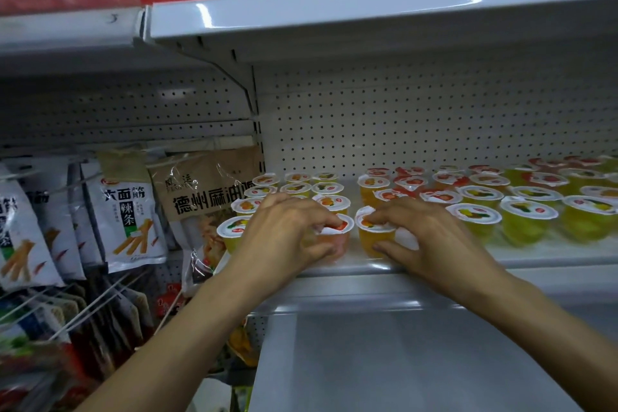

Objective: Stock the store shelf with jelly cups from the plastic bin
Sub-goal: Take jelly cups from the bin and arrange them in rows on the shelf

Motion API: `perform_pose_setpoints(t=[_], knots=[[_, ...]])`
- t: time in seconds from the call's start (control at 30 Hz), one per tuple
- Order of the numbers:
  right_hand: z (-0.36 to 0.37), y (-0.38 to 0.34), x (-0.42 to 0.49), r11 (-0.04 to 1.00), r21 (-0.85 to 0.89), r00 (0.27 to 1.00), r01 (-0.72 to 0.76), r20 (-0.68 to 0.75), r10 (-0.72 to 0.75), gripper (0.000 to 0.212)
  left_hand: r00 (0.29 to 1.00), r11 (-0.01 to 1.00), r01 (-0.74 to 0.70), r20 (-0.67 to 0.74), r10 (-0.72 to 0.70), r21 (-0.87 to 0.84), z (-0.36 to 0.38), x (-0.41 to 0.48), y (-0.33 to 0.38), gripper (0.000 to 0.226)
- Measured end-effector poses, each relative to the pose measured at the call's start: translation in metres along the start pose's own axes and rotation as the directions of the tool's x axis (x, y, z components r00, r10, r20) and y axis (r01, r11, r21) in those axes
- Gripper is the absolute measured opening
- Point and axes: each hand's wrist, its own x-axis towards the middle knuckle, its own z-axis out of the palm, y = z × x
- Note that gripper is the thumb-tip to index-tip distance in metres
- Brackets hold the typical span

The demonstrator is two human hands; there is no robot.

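At the shelf (434,273) front edge, the left hand (287,227) curls round a red cup (339,239) and the right hand (431,234) round an orange cup (371,236). Both stand upright, lids up. Behind them stand well over twenty cups (478,216), the far ones too blurred to count.

At frame centre, a red cup (338,239) is gripped by the left hand (284,232), an orange cup (369,237) by the right hand (433,236).

The left hand (284,231) hides most of the red jelly cup (343,226), the right hand (431,231) half the orange cup (369,239).
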Motion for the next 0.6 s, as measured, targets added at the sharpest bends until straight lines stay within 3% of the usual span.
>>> perform_pose_setpoints(t=[0.3, 0.4, 0.47, 0.53, 0.6], knots=[[-0.006, -0.001, 0.001, 0.984, -0.173, 0.996, 0.038, -0.069, -0.050, 0.039, 0.999, 1.000, -0.013, -0.031, 0.014, 0.025, 0.002, -0.001, 0.001, 0.048], [-0.032, 0.013, 0.019, 0.989, -0.138, 0.994, -0.048, -0.099, 0.035, 0.032, 0.997, 0.999, 0.052, -0.056, -0.052, -0.003, -0.007, 0.005, -0.002, 0.057], [-0.051, 0.032, 0.039, 0.964, -0.249, 0.991, -0.093, 0.068, 0.113, 0.030, 0.997, 0.997, 0.076, -0.034, -0.076, -0.011, -0.015, 0.017, -0.008, 0.056], [-0.060, 0.043, 0.054, 0.928, -0.364, 0.944, -0.072, 0.275, 0.181, 0.034, 0.996, 0.997, 0.074, 0.053, -0.075, 0.021, -0.019, 0.027, -0.014, 0.054], [-0.059, 0.046, 0.062, 0.923, -0.381, 0.894, -0.051, 0.396, 0.212, 0.041, 0.985, 0.996, 0.051, 0.163, -0.063, 0.077, -0.019, 0.034, -0.016, 0.059]])
